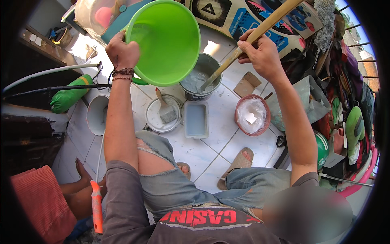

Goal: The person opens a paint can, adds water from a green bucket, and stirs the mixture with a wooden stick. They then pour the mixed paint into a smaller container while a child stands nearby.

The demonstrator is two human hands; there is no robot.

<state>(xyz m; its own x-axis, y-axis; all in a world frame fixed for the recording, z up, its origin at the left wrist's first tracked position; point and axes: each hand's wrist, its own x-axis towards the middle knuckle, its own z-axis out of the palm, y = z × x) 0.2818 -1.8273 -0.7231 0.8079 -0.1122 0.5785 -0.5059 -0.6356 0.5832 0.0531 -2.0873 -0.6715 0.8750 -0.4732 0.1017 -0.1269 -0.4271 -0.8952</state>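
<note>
Head view: left hand (pixel 122 51) was closed on the left rim of the green bucket (pixel 166 44), fingers mostly hidden. That bucket sat left of and partly over the dark bucket (pixel 194 93) as seen, mouth tipped toward the wearer; couldn't tell if they touched. Tilt probably gave a look inside or lined up its lower edge; no stream showed.

Right hand (pixel 260 53) pinched the wooden stick (pixel 228 62) between thumb and fingers, lower end down in the dark bucket's grey mix. Long slanted hold likely kept the hand clear of the wet stuff.

Brush (pixel 165 110) lay on the white tub (pixel 148 118), probably to spare the tiles (pixel 209 167). Rectangular tray (pixel 196 136) sat just beside, handy.
</note>
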